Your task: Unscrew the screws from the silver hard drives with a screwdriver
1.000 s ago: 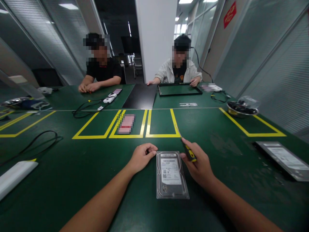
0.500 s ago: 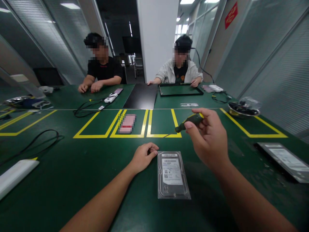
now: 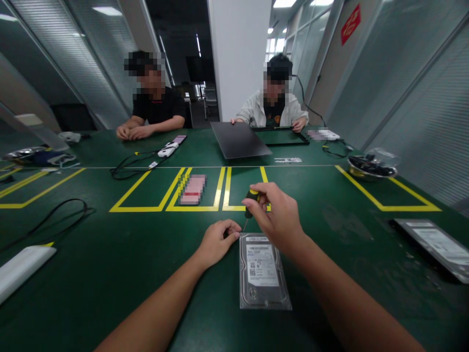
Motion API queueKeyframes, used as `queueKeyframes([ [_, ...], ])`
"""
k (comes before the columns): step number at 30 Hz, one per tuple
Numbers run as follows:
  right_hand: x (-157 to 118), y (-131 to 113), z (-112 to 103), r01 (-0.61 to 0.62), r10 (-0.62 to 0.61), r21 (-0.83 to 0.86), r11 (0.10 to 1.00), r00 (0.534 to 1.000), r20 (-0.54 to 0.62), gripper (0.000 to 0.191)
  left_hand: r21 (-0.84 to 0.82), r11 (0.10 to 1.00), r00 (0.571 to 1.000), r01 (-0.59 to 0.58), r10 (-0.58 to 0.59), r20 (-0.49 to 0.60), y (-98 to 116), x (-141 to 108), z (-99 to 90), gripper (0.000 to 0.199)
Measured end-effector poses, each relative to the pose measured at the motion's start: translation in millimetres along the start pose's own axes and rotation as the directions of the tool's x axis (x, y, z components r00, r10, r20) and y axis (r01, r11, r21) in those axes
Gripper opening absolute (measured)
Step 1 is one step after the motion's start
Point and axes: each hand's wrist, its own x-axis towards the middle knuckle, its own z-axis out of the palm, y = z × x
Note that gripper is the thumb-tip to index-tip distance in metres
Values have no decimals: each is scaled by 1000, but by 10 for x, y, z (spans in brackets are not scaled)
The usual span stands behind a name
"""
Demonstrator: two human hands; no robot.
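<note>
A silver hard drive (image 3: 263, 274) with a white label lies flat on the green table (image 3: 146, 264) before me. My right hand (image 3: 276, 212) grips a green and yellow screwdriver (image 3: 251, 202), its thin shaft slanting down to the drive's far left corner. My left hand (image 3: 219, 243) rests on the table at that same corner, its fingers curled and pressed together near the screwdriver tip. Whether anything small is between those fingers is hidden.
Another hard drive (image 3: 434, 247) lies at the right, near a bowl of dark parts (image 3: 372, 166). A pink phone (image 3: 193, 189) sits inside yellow tape. Across the table, one person holds a dark panel (image 3: 240, 141) beside a black frame (image 3: 289, 143). A white device (image 3: 25, 269) is at left.
My right hand has moved left and down with the screwdriver, now held more upright with its tip at the drive's corner. Across the table, the dark panel has been lifted and shifted right.
</note>
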Motion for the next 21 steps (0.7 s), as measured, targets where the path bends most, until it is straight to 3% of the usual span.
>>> queueKeyframes([
  [8,-51,111,173,9,-9,34,999,1000,4,16,29,999,1000,13,-13,3,-1,0,-1,9],
  [21,-70,145,219,-6,5,42,999,999,34,14,61,998,1000,8,-9,17,20,9,-6,9],
])
